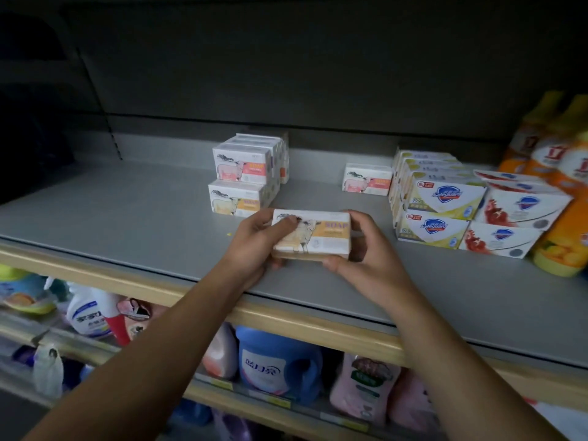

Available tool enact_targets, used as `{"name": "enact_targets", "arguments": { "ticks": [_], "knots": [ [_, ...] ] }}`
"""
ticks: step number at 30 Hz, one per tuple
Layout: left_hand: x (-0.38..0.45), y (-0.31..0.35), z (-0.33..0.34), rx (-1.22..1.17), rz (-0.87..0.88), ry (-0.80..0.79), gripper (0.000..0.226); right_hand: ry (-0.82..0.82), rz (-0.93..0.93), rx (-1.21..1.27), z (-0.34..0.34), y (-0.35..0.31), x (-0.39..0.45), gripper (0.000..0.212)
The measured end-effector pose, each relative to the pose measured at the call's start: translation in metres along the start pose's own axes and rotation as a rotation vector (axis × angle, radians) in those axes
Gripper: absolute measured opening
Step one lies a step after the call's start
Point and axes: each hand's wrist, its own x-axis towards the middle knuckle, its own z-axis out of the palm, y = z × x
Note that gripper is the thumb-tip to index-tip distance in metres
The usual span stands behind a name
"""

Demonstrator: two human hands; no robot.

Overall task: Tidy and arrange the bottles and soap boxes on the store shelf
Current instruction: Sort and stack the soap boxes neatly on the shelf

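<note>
- Both hands grasp one sheep-print soap box (311, 234) above the front of the grey shelf (127, 214): left hand (257, 243) on its left end, right hand (366, 249) around its right end.
- A two-high stack of matching boxes (245, 176) stands just behind it.
- A single matching box (367, 179) stands to the right, beside the Safeguard boxes (445, 205).
- Orange bottles (560, 173) stand at far right.
- Detergent bottles (276, 361) fill the lower shelf.
</note>
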Motion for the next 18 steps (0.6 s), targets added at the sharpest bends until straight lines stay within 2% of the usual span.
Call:
{"name": "enact_targets", "arguments": {
  "ticks": [3, 5, 8, 11, 14, 18],
  "knots": [
    [-0.002, 0.003, -0.002, -0.163, -0.052, -0.062, 0.009, 0.057, 0.061, 0.038, -0.002, 0.001, 0.002, 0.043],
    [-0.004, 0.003, -0.002, -0.203, -0.065, -0.118, 0.027, 0.137, 0.124, 0.036, -0.002, 0.001, 0.004, 0.033],
    [-0.005, 0.001, 0.002, -0.075, -0.040, -0.132, 0.035, 0.237, 0.220, 0.072, -0.004, -0.002, 0.005, 0.044],
    [-0.006, 0.000, 0.005, 0.138, -0.008, -0.112, 0.048, 0.228, 0.280, 0.067, -0.005, -0.006, 0.008, 0.045],
    [-0.004, 0.000, 0.003, 0.182, -0.010, -0.075, 0.063, 0.205, 0.311, 0.060, -0.002, -0.006, 0.012, 0.050],
    [-0.002, 0.000, 0.004, 0.125, -0.015, -0.050, 0.051, 0.191, 0.275, 0.020, -0.004, -0.002, 0.011, 0.059]
  ]
}}
